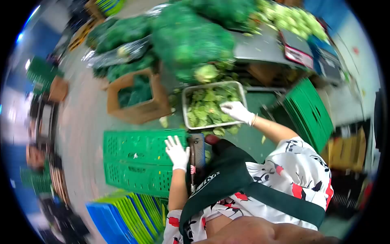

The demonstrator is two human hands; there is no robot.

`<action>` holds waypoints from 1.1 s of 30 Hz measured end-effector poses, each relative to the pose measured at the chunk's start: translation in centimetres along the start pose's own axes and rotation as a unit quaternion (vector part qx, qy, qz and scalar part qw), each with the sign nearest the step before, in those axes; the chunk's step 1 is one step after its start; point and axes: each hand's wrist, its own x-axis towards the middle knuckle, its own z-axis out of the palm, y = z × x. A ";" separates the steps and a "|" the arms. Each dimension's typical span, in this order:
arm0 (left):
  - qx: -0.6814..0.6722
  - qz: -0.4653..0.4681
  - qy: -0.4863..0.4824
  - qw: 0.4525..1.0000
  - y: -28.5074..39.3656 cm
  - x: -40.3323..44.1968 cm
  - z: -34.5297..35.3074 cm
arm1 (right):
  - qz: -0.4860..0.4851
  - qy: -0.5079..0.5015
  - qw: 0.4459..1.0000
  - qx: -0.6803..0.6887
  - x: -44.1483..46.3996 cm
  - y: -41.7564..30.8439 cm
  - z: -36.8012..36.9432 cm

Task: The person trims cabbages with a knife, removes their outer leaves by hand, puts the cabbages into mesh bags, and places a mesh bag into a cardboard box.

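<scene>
My left hand [177,153], in a white glove, lies with its fingers spread on the right end of a flat green plastic crate [138,162]. In another white glove, my right hand [237,111] is over the right part of a white tray [185,106] heaped with green leaves [207,106]. Its fingers are bunched together and point left; whether they hold anything is too small to tell. A pale cabbage [206,73] sits just beyond the tray's far edge.
Large green net sacks [191,40] fill the far side, beside an open cardboard box [140,116]. A metal table [260,44] bears trimmed cabbages [296,22] and a scale [298,56]. Folded green crates [310,114] stand right; blue and green ones [126,217] stand lower left.
</scene>
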 end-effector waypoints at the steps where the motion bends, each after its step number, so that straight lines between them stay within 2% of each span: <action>1: 0.003 0.013 -0.001 1.000 -0.3 0.4 0.3 | 0.076 0.004 0.996 -0.054 -4.4 2.6 0.0; 4: 0.054 0.019 -0.021 0.998 -0.7 2.0 1.2 | 0.223 0.021 0.973 -0.059 -17.5 11.9 1.6; 6: 0.090 0.031 -0.027 0.995 -1.8 3.2 2.4 | 0.367 -0.050 0.922 -0.111 -25.1 13.4 2.0; 7: 0.108 0.036 -0.027 0.993 -2.3 3.6 3.1 | 0.386 -0.049 0.911 -0.138 -28.9 15.0 3.1; 8: 0.114 0.042 -0.023 0.992 -2.9 4.1 3.9 | 0.412 -0.089 0.887 -0.188 -32.5 17.5 4.4; 11: 0.137 0.039 -0.039 0.989 -4.1 6.0 5.3 | 0.474 -0.151 0.844 -0.200 -39.7 19.1 6.0; 14: 0.146 0.043 -0.051 0.987 -5.5 7.6 6.3 | 0.451 -0.270 0.815 -0.245 -47.3 22.9 9.4; 16: 0.162 0.048 -0.060 0.984 -6.3 8.8 7.0 | 0.544 -0.205 0.793 -0.181 -48.6 20.8 9.8; 19: 0.183 0.063 -0.053 0.980 -7.9 9.5 7.3 | 0.627 -0.131 0.758 -0.122 -51.2 16.1 9.9; 21: 0.189 0.083 -0.042 0.978 -8.2 8.3 4.7 | 0.658 -0.022 0.750 -0.065 -56.0 12.2 11.3; 22: 0.186 0.088 -0.041 0.978 -8.5 7.9 3.7 | 0.710 0.053 0.702 0.023 -57.1 9.5 11.1; 24: 0.181 0.095 -0.045 0.978 -8.4 7.1 1.3 | 0.694 0.105 0.709 0.072 -60.9 6.3 12.1; 25: 0.162 0.040 -0.114 0.979 -12.7 16.0 12.6 | 0.697 0.061 0.713 0.048 -47.6 13.7 11.0; 26: 0.102 0.038 -0.168 0.980 -16.6 19.6 16.9 | 0.731 0.050 0.680 0.010 -46.0 9.2 12.0; 27: 0.070 0.015 -0.187 0.980 -18.5 22.1 17.5 | 0.729 0.047 0.683 0.000 -45.3 9.2 13.7; 29: 0.052 -0.076 -0.237 0.967 -16.6 23.2 16.6 | 0.713 0.026 0.701 -0.015 -45.4 11.8 13.4; 31: -0.027 -0.125 -0.181 0.975 -11.9 22.5 17.2 | 0.702 0.055 0.710 -0.008 -46.3 16.3 11.9; 33: -0.060 -0.071 -0.104 0.990 -6.1 21.3 19.5 | 0.697 0.081 0.713 -0.013 -46.6 20.4 10.2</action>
